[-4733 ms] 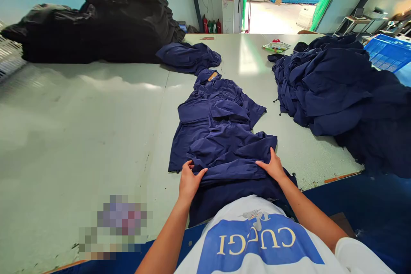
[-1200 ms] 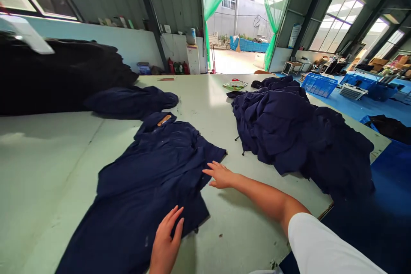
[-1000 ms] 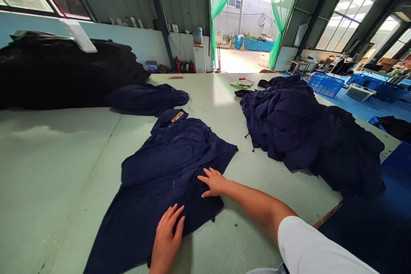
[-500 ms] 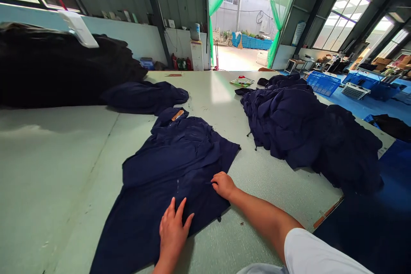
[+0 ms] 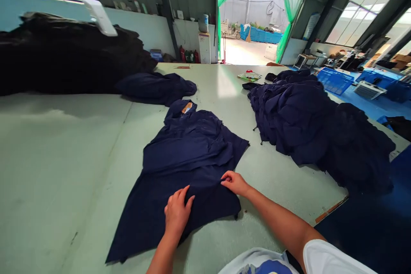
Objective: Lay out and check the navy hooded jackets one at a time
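Our R fingers (image 5: 227, 177) are pressed together on a fold near the middle of the navy garment (image 5: 189, 150), apparently pinching the cloth. Our L fingers (image 5: 181, 199) are curled and slightly spread on the cloth; can't tell if they grip or only press. The L hand (image 5: 176, 214) lies on the garment's lower part, w/ the R hand (image 5: 234, 183) just to its right, and a white sleeve (image 5: 334, 259) covers the R upper arm.

The garment lies on the pale green counter (image 5: 58, 171), right in front of us, collar pointing away, tan label (image 5: 187, 108) at the neck. Its upper half is bunched in folds; its lower half spreads out flat to a corner at lower left.

Step in hand looks like evening out the lower layer by hand. Next move, we judge, calls for easing that fold flat, then working on the bunched upper half.

Just beyond the collar sits a navy bundle (image 5: 157, 87), w/ a big black heap (image 5: 64, 55) behind it on the left. A large navy pile (image 5: 289, 120) lies to the right, approx level w/ the garment, a small green packet (image 5: 249, 76) past its far end.
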A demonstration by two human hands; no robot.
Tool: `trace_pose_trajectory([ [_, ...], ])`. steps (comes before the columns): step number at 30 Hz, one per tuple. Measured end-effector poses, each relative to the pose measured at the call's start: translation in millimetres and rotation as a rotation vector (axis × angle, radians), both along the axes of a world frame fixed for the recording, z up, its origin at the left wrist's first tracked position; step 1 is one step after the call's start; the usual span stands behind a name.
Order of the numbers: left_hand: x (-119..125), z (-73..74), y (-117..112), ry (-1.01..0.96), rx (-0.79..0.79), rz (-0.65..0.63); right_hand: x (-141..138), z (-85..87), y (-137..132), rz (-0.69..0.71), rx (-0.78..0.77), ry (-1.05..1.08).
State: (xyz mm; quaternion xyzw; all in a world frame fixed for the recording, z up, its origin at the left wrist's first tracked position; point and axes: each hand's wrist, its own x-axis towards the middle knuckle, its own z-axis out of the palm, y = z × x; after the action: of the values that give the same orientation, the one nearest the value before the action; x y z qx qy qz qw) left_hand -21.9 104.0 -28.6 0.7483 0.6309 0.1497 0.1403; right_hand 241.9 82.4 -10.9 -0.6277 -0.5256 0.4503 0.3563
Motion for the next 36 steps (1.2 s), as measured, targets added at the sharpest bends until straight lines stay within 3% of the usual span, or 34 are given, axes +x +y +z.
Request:
trace_pose_trajectory([
  [3,6,3.6,-11,-0.042,0.027,0.033,6,-10.7,-13,-0.036,-0.050,-0.065],
  [9,7,4.1,-23,-0.107,0.025,0.107,3,-26.5,-30,0.020,-0.025,-0.176],
  [14,-3,11.7,-22,-0.246,-0.001,0.054,-3,-18.2,-33,-0.044,0.116,-0.219],
  [18,0,20.2,-39,-0.301,-0.053,0.019,1,-3.5,-38,-0.085,0.182,-0.113],
  [22,11,23.2,-75,-0.410,-0.186,-0.158,35,7.6,-62,-0.012,0.094,-0.016],
  [25,13,21.2,-90,-0.453,-0.203,-0.270,81,8.8,-90,0.078,0.015,-0.154],
  [28,11,19.6,-81,-0.398,-0.020,-0.207,121,8.4,-114,0.119,-0.136,-0.478],
  [30,16,21.1,-66,-0.331,0.068,-0.159,130,10.9,-118,0.075,-0.166,-0.684],
  [32,30,24.9,-48,-0.261,0.081,-0.168,120,16.2,-111,0.010,-0.061,-0.777],
  [36,73,32.0,-19,-0.284,-0.014,-0.171,68,28.7,-79,0.024,0.179,-0.666],
])
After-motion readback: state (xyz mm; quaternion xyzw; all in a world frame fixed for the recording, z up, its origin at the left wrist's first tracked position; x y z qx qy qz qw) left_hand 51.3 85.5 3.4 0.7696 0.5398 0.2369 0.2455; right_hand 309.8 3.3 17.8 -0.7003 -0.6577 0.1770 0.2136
